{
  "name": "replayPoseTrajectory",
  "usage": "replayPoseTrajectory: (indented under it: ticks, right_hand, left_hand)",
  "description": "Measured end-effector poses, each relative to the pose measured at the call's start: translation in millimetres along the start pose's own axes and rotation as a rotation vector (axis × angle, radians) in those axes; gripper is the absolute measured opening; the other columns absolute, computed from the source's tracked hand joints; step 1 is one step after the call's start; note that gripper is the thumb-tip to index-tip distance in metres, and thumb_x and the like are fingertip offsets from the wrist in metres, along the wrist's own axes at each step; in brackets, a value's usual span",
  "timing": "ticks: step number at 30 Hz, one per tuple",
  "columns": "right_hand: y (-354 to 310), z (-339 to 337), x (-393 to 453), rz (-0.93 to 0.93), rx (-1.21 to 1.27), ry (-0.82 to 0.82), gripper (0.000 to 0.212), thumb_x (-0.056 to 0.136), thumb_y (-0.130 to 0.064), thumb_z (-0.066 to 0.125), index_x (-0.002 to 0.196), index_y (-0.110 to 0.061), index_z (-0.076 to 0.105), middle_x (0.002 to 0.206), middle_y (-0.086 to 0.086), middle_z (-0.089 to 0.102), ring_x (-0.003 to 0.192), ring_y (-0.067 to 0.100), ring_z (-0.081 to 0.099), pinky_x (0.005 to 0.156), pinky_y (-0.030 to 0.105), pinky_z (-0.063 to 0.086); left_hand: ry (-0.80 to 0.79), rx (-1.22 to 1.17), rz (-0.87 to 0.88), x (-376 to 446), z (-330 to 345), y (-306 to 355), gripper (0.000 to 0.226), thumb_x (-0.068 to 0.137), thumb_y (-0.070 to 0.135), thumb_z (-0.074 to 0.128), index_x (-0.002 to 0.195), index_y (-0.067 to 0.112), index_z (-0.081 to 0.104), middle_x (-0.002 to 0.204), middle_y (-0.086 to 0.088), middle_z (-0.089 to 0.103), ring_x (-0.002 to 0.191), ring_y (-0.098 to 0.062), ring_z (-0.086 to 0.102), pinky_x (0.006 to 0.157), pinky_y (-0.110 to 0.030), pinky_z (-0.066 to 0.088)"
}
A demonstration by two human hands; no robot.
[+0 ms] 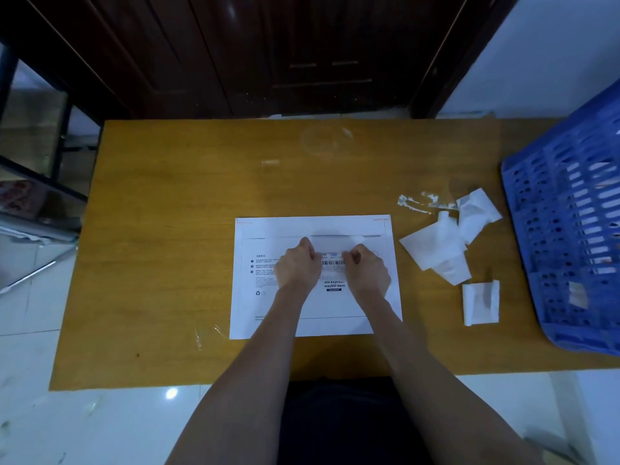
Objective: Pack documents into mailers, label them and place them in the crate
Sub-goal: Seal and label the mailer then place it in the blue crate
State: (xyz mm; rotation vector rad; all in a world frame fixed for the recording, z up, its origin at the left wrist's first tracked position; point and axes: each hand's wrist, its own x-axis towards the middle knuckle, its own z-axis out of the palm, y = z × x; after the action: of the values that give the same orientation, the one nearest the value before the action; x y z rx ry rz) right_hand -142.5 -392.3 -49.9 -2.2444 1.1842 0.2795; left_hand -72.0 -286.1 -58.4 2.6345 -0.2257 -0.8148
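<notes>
A flat white cardboard mailer [315, 276] with printed text lies face up on the yellow-brown wooden table [188, 229], near the middle and toward the person's edge of it. Both bare hands rest on the mailer's centre, close together. Between them sits a small white barcode label [333, 261], just above the printed words "waybill here". The left hand [297, 265] has its fingers curled at the label's left edge, and the right hand [365, 270] has its fingers curled at the label's right edge; each appears to pinch or press its end of the label, though the fingertips are hidden under the knuckles and the exact grip cannot be told. Both forearms reach forward from the bottom of the view. To the right of the mailer lie several crumpled white backing papers [446, 243], with 1 more folded white paper piece [480, 302] nearer the person. Beyond them, at the table's right end, stands a blue perforated plastic crate [570, 229], tilted in the view and partly cut off by the frame edge. A dark brown wooden cabinet [268, 52] stands behind the table.
</notes>
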Motion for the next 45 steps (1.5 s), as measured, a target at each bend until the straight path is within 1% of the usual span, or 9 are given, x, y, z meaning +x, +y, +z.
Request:
replayPoseTrajectory:
  ticks: [8, 18, 21, 25, 30, 34, 38, 42, 45]
  right_hand:
    - [-3, 3, 5, 0.037, -0.029, 0.004, 0.023, 0.096, -0.035, 0.047, 0.091, -0.018, 0.061, 0.083, 0.000, 0.064, 0.068, 0.018, 0.051, 0.054, 0.024, 0.033]
    - [-4, 2, 5, 0.020, -0.085, 0.005, 0.022, 0.094, -0.035, 0.046, 0.087, -0.019, 0.060, 0.077, -0.003, 0.059, 0.067, 0.017, 0.051, 0.050, 0.021, 0.028]
    - [-6, 1, 8, 0.003, -0.130, -0.022, 0.026, 0.088, -0.044, 0.053, 0.088, -0.018, 0.057, 0.082, -0.002, 0.061, 0.074, 0.020, 0.057, 0.060, 0.025, 0.037]
    - [-9, 2, 8, -0.030, -0.264, -0.014, 0.071, 0.074, -0.067, 0.061, 0.120, -0.015, 0.044, 0.104, -0.001, 0.063, 0.099, 0.021, 0.062, 0.090, 0.040, 0.040]
    - [-10, -5, 15, 0.023, -0.264, -0.084, 0.076, 0.066, -0.076, 0.062, 0.111, -0.017, 0.046, 0.103, -0.002, 0.064, 0.095, 0.021, 0.064, 0.098, 0.043, 0.032]
    - [-15, -6, 18, 0.058, -0.310, -0.115, 0.083, 0.063, -0.081, 0.058, 0.114, -0.016, 0.047, 0.099, -0.001, 0.066, 0.094, 0.021, 0.065, 0.101, 0.044, 0.030]
    - [-14, -9, 25, 0.109, -0.261, -0.146, 0.064, 0.068, -0.075, 0.061, 0.102, -0.021, 0.051, 0.090, -0.003, 0.066, 0.093, 0.021, 0.064, 0.100, 0.042, 0.033]
    - [-7, -16, 31, 0.128, -0.118, -0.156, 0.040, 0.075, -0.061, 0.066, 0.083, -0.025, 0.053, 0.080, -0.006, 0.061, 0.088, 0.017, 0.061, 0.095, 0.039, 0.040]
    - [-3, -18, 36, 0.126, -0.058, -0.186, 0.030, 0.079, -0.053, 0.067, 0.080, -0.026, 0.055, 0.077, -0.008, 0.060, 0.085, 0.015, 0.059, 0.093, 0.036, 0.042]
  left_hand:
    - [0.004, 0.015, -0.002, 4, 7, -2, 0.018, 0.096, 0.034, 0.042, 0.092, 0.018, 0.049, 0.074, -0.005, 0.068, 0.069, -0.025, 0.068, 0.065, -0.032, 0.050]
    - [0.001, 0.020, -0.009, 7, 7, 0, 0.016, 0.094, 0.031, 0.044, 0.092, 0.016, 0.051, 0.080, -0.007, 0.068, 0.073, -0.027, 0.068, 0.073, -0.036, 0.053]
    - [-0.027, 0.019, -0.041, 9, 6, 2, 0.017, 0.091, 0.029, 0.045, 0.096, 0.015, 0.053, 0.081, -0.009, 0.070, 0.079, -0.028, 0.068, 0.077, -0.036, 0.053]
    - [-0.078, 0.007, -0.064, 12, 3, 4, 0.018, 0.088, 0.028, 0.046, 0.098, 0.016, 0.055, 0.084, -0.008, 0.071, 0.084, -0.025, 0.068, 0.081, -0.035, 0.052]
    - [-0.095, -0.020, -0.076, 11, 0, 6, 0.017, 0.088, 0.025, 0.044, 0.097, 0.016, 0.055, 0.076, -0.004, 0.072, 0.081, -0.022, 0.069, 0.081, -0.034, 0.053]
    - [-0.090, -0.044, -0.096, 9, -2, 6, 0.015, 0.090, 0.031, 0.044, 0.094, 0.019, 0.052, 0.073, -0.002, 0.072, 0.080, -0.019, 0.069, 0.080, -0.032, 0.051]
    - [-0.056, -0.066, -0.128, 7, 0, 5, 0.021, 0.092, 0.043, 0.046, 0.087, 0.023, 0.048, 0.072, -0.001, 0.072, 0.082, -0.020, 0.068, 0.081, -0.032, 0.049]
    - [-0.054, -0.040, -0.193, 7, 0, 2, 0.037, 0.087, 0.053, 0.048, 0.093, 0.018, 0.058, 0.081, -0.002, 0.072, 0.083, -0.021, 0.068, 0.081, -0.034, 0.051]
    - [-0.049, -0.074, -0.238, 5, -1, -1, 0.044, 0.083, 0.059, 0.048, 0.090, 0.017, 0.060, 0.079, -0.002, 0.072, 0.078, -0.020, 0.069, 0.080, -0.033, 0.051]
